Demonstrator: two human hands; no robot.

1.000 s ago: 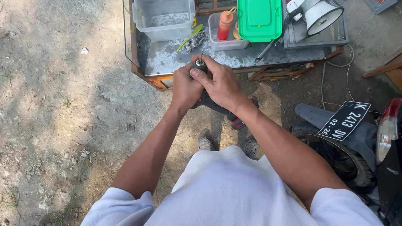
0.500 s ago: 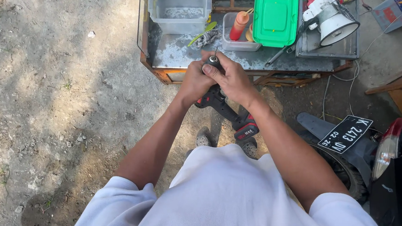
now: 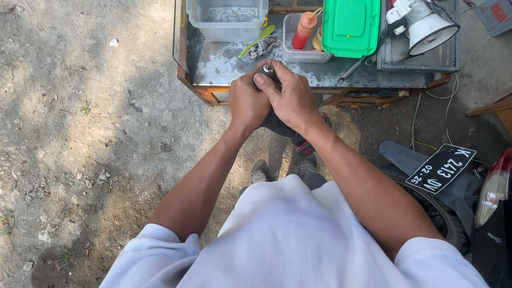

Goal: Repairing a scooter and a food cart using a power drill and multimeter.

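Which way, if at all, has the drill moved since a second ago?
No. The drill sits in both hands at the cart's front edge, just left of the red bottle, as before; only the camera shifted.

Both hands (image 3: 270, 99) around a drill (image 3: 282, 126)

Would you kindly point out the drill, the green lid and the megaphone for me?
drill (image 3: 295, 135): head view, on the dark body below the hands.
green lid (image 3: 351, 16): head view, on the middle of its flat top.
megaphone (image 3: 427, 21): head view, on the white horn.
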